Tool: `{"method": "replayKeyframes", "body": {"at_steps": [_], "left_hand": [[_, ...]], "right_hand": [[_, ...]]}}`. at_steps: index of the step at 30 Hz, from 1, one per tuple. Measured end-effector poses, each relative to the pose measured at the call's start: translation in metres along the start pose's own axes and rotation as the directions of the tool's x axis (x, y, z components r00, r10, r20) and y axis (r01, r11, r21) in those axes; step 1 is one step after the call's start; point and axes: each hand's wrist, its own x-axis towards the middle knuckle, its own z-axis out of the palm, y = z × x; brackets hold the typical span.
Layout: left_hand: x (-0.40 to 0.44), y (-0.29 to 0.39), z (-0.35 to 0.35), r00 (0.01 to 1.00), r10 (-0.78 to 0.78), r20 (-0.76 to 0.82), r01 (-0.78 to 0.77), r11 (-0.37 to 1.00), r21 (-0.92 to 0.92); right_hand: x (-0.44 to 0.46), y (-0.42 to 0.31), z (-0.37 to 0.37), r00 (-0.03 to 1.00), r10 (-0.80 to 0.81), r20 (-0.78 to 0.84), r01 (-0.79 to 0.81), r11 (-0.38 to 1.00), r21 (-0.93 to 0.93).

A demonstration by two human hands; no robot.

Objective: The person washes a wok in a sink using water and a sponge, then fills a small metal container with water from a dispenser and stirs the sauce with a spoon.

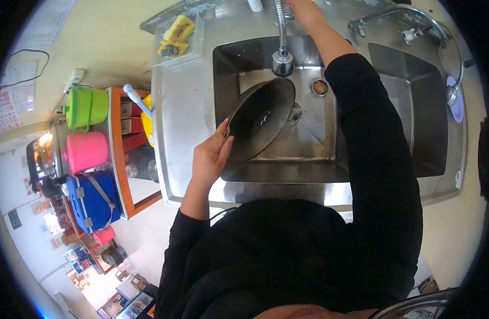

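A dark round wok (263, 119) is tilted over the left sink basin (319, 143), its inside partly in shadow. My left hand (212, 151) is closed around its handle at the left rim. The metal spray head of the faucet (282, 64) hangs just above the wok's upper edge. My right hand (304, 11) reaches to the top edge of the view, by the base of the faucet; its fingers are partly cut off, and what they touch is not clear. A small round strainer (319, 87) with brownish bits lies in the basin.
A clear plastic tray (197, 45) with yellow sponges stands at the counter's upper left. On the right are a second basin (425, 111), a curved faucet (409, 7) and a purple dish (456, 103). Green (87, 108), pink (87, 151) and blue (93, 201) containers stand left of the counter.
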Motion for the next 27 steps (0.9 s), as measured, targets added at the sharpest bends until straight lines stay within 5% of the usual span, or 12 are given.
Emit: {"method": "replayKeyframes", "body": {"at_steps": [3, 6, 8, 12, 14, 16, 18, 21, 22, 23, 24, 27], "left_hand": [[-0.007, 0.017, -0.02, 0.993, 0.113, 0.023, -0.116, 0.965, 0.234], [-0.013, 0.034, -0.037, 0.977, 0.207, 0.052, -0.212, 0.909, 0.36], [-0.02, 0.049, -0.043, 0.965, 0.252, 0.067, -0.257, 0.88, 0.4], [-0.042, 0.069, -0.051, 0.944, 0.329, -0.003, -0.295, 0.851, 0.435], [-0.051, 0.073, -0.058, 0.938, 0.34, -0.075, -0.277, 0.86, 0.43], [-0.059, 0.065, -0.066, 0.925, 0.307, -0.221, -0.22, 0.912, 0.347], [-0.069, 0.056, -0.078, 0.924, 0.176, -0.34, -0.111, 0.973, 0.201], [-0.089, 0.034, -0.1, 0.895, -0.149, -0.421, 0.097, 0.985, -0.143], [-0.097, 0.019, -0.107, 0.871, -0.234, -0.431, 0.128, 0.957, -0.26], [-0.109, 0.009, -0.111, 0.845, -0.322, -0.427, 0.159, 0.913, -0.375], [-0.119, 0.013, -0.114, 0.8, -0.434, -0.415, 0.097, 0.775, -0.624], [-0.164, -0.007, -0.132, 0.712, -0.577, -0.401, 0.092, 0.642, -0.761]], "right_hand": [[0.003, 0.002, -0.002, 0.97, 0.2, 0.136, -0.226, 0.949, 0.218], [-0.015, 0.015, 0.002, 0.985, -0.152, -0.085, 0.141, 0.983, -0.116], [-0.049, 0.003, -0.019, 0.983, -0.08, -0.167, 0.078, 0.997, -0.019], [-0.141, -0.023, -0.101, 0.982, -0.069, 0.175, 0.064, 0.997, 0.039], [-0.191, -0.042, -0.154, 0.951, -0.134, 0.28, 0.047, 0.954, 0.295], [-0.228, -0.034, -0.183, 0.856, -0.216, 0.47, -0.093, 0.829, 0.551], [-0.267, -0.023, -0.192, 0.762, -0.257, 0.594, -0.395, 0.542, 0.742], [-0.309, 0.014, -0.128, 0.762, -0.11, 0.638, -0.281, 0.831, 0.479], [-0.327, -0.006, -0.136, 0.886, 0.013, 0.463, -0.074, 0.991, 0.114], [-0.356, -0.043, -0.147, 0.972, 0.029, 0.235, 0.047, 0.949, -0.31], [-0.37, -0.072, -0.151, 0.997, -0.071, 0.0, 0.052, 0.724, -0.688], [-0.382, -0.112, -0.138, 0.972, 0.183, -0.146, -0.203, 0.97, -0.134]]}}
